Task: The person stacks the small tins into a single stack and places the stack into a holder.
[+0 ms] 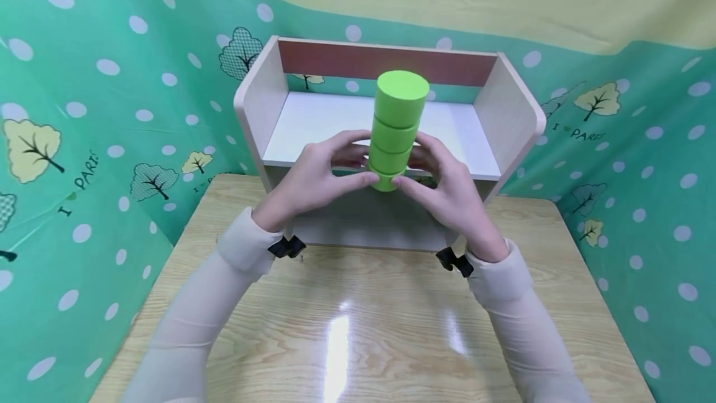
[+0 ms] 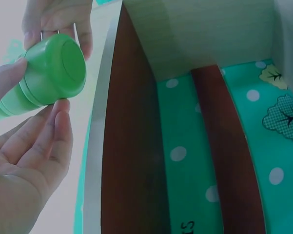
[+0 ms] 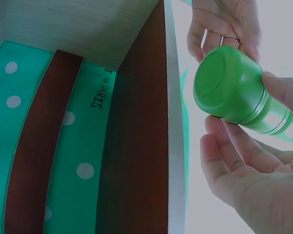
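Note:
A bright green ribbed cylinder [image 1: 396,132], ringed by several grooves like stacked round sections, is held up in front of the shelf, slightly tilted. My left hand [image 1: 321,178] grips its lower part from the left, thumb on the near side and fingers behind. From the right, my right hand [image 1: 447,182] holds the same low part, with its thumb close to the left one. The cylinder's rounded underside [image 2: 70,66] shows in the left wrist view, and its base [image 3: 215,78] appears again in the right wrist view.
Behind the cylinder stands a small two-level shelf [image 1: 330,120] with pale side panels and a reddish-brown back strip [image 1: 386,60]. It sits on a wood-grain table [image 1: 391,322]. A green dotted curtain [image 1: 112,92] surrounds the table at the back and sides.

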A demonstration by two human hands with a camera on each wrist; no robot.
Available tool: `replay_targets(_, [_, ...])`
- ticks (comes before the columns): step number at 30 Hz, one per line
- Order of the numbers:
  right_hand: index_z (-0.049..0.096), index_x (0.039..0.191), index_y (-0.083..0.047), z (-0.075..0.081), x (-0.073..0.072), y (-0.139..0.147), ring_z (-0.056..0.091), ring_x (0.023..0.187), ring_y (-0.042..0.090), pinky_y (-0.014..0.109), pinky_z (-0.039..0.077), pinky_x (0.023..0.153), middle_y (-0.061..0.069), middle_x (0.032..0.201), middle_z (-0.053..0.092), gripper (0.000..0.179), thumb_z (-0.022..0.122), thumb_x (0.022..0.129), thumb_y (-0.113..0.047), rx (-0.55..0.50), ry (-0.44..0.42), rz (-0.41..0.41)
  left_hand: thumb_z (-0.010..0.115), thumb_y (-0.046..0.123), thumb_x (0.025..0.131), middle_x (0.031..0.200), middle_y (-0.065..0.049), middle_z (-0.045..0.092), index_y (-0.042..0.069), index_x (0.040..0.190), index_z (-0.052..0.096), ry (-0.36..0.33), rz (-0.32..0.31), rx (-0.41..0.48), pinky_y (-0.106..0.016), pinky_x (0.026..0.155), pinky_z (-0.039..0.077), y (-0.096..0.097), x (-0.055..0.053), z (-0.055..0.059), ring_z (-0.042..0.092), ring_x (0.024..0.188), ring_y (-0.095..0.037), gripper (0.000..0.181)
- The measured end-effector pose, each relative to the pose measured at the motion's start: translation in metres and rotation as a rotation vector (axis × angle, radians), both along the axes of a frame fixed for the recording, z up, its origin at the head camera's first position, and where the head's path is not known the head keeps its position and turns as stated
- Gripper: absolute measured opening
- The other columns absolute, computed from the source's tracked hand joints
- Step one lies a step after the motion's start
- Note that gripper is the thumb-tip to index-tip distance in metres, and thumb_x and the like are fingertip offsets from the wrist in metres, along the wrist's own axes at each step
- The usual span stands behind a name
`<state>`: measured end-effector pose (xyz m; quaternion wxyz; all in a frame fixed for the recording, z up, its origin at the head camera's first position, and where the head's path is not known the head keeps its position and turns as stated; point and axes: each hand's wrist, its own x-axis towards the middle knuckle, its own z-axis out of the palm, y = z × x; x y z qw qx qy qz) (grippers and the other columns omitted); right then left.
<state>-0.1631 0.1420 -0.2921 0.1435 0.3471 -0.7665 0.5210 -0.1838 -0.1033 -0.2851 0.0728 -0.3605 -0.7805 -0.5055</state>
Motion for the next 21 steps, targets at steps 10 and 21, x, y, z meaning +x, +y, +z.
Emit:
replay_targets(10, [0.044,0.149,-0.013,0.004,-0.023,0.002,0.062,0.117,0.019,0.040,0.052,0.101,0.007,0.129,0.065,0.068,0.074,0.090,-0.002,-0.003,-0.074,-0.013,0.079,0.023,0.089,0.123,-0.004,0.068,0.013,0.143,0.053,-0.058,0.003,-0.002,-0.027,0.093,0.057,0.005,-0.022,0.005,0.066,0.107,-0.009,0.061])
replay_targets(21, [0.039,0.151,-0.005,0.007,-0.040,-0.002,0.061,0.114,0.027,0.044,0.050,0.104,0.016,0.132,0.062,0.068,0.071,0.091,0.001,0.049,-0.152,-0.080,0.076,0.024,0.092,0.128,-0.007,0.066,0.009,0.146,0.049,-0.048,0.024,-0.039,-0.022,0.091,0.056,0.008,-0.039,0.004,0.065,0.109,-0.007,0.062])
